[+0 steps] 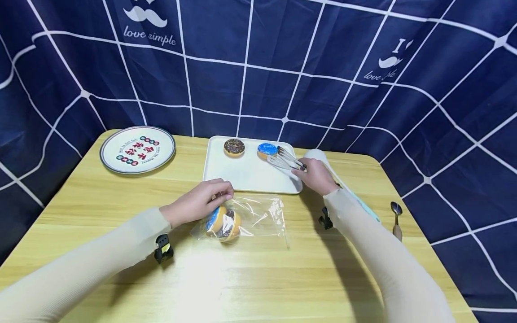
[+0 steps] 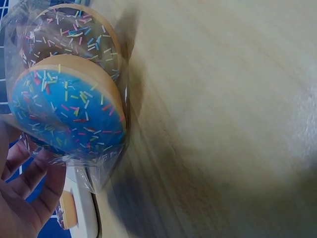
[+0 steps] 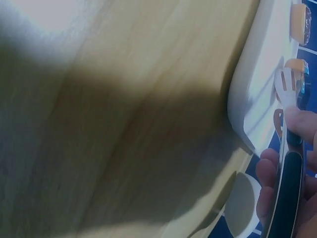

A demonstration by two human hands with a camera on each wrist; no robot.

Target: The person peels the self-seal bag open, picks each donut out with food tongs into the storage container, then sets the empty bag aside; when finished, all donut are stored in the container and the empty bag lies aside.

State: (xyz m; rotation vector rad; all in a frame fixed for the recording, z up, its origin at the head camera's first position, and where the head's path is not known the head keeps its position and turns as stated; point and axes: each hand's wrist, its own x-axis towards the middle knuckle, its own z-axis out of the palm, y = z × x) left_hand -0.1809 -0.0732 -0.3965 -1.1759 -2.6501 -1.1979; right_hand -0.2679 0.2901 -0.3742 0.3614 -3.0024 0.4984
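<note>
My left hand point(image 1: 200, 200) pinches the edge of a clear plastic bag point(image 1: 262, 220) above the table. Inside the bag are a blue-iced doughnut point(image 2: 67, 111) and a chocolate-iced doughnut point(image 2: 79, 37), both with sprinkles. With my right hand point(image 1: 317, 176) I grip food tongs point(image 3: 288, 191) with slotted ends and dark handle grips. The tongs' ends are at the right edge of another blue doughnut point(image 1: 265, 150) on a white tray point(image 1: 250, 177); whether they touch it I cannot tell. Left of it on the tray lies a chocolate doughnut point(image 1: 234, 147).
A white plate point(image 1: 113, 154) with red lettering stands at the back left. Right of the tray lies a white utensil with a pale green handle point(image 1: 367, 207), partly behind my right arm. Farther right is a spoon point(image 1: 396, 215). A dark blue checked curtain point(image 1: 218, 85) surrounds the table.
</note>
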